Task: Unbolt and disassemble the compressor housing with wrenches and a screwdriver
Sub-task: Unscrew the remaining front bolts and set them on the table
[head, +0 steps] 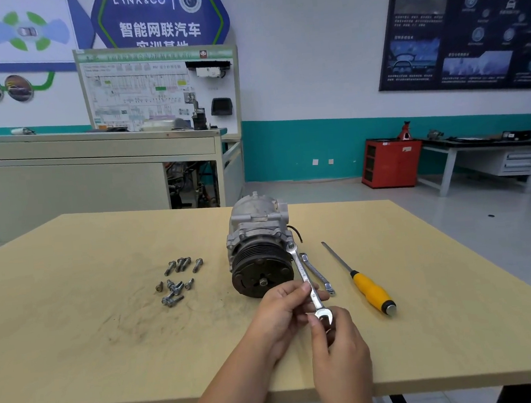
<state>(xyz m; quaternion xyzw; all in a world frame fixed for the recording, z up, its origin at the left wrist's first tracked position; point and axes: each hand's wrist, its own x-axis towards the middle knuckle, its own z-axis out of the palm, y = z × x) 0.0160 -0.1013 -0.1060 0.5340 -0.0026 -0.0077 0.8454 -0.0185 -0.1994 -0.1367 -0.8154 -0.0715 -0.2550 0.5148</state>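
Observation:
A grey metal compressor (257, 231) lies on the wooden table (109, 343), its black pulley (261, 274) facing me. A silver wrench (302, 268) has its far end on a bolt at the housing's right edge. My left hand (282, 312) grips the wrench's shaft. My right hand (337, 343) pinches its near open end. A second wrench (317, 272) lies on the table just right of the first. A screwdriver with a yellow handle (370, 290) lies further right. Several loose bolts (178, 281) lie left of the compressor.
A cream workbench with a wiring display board (151, 89) stands behind the table. At the back right are a red cabinet (389, 161) and a grey desk (491, 152). The table's near edge runs just under my forearms.

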